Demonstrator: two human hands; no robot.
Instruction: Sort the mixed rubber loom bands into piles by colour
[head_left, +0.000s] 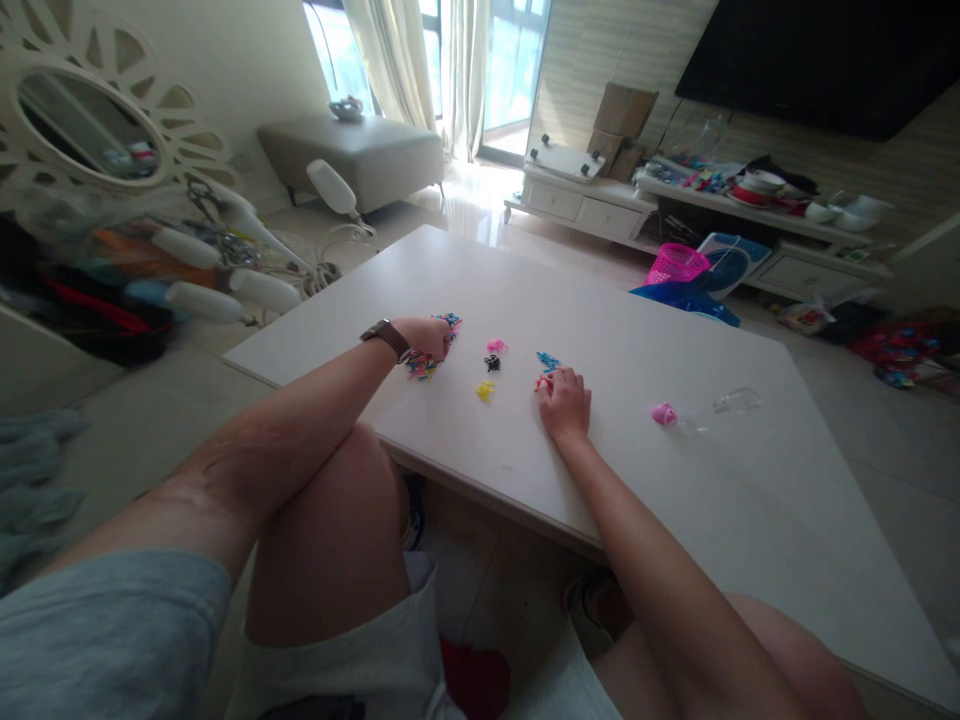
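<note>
My left hand [424, 336], with a dark watch on the wrist, is closed with its fingertips down in a mixed heap of small coloured pieces [421, 366]. Whatever it pinches is hidden. My right hand [568, 402] is curled over small red pieces [543, 383], its fingers touching them. Just beyond it lie small blue pieces [548, 361]. Between my hands are little piles of pink pieces [496, 346], black pieces [492, 363] and yellow pieces [485, 391]. They are too small to tell their exact kind.
Everything lies on a white table [720, 520]. To the right is a clear object with a pink rose-like end [664, 414]. A white lamp-like fixture [262, 290] stands by the left edge. Beyond are a pink basket [677, 265], a low cabinet [555, 203] and a bench [360, 155].
</note>
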